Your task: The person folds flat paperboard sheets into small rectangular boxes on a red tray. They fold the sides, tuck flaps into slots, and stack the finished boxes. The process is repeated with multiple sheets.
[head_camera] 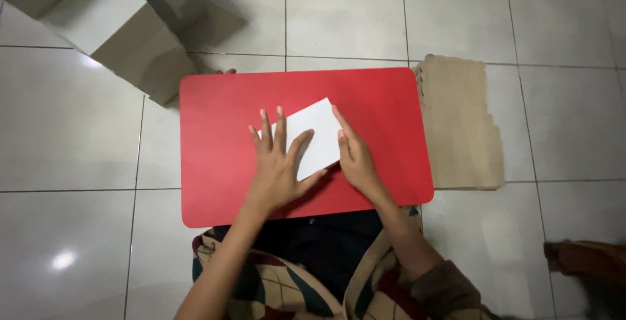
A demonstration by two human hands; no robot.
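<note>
Now | left hand spread flat on white paper | right hand open, pressing paper edge | red board

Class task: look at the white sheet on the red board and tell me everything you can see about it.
The white sheet is a plain, blank rectangle, apparently paper, lying flat and turned at an angle near the middle of the red board. No marks or print show. The left hand rests spread across its left part, covering that corner, and the right hand presses along its right edge. Its upper corner and top edge are uncovered.
</note>
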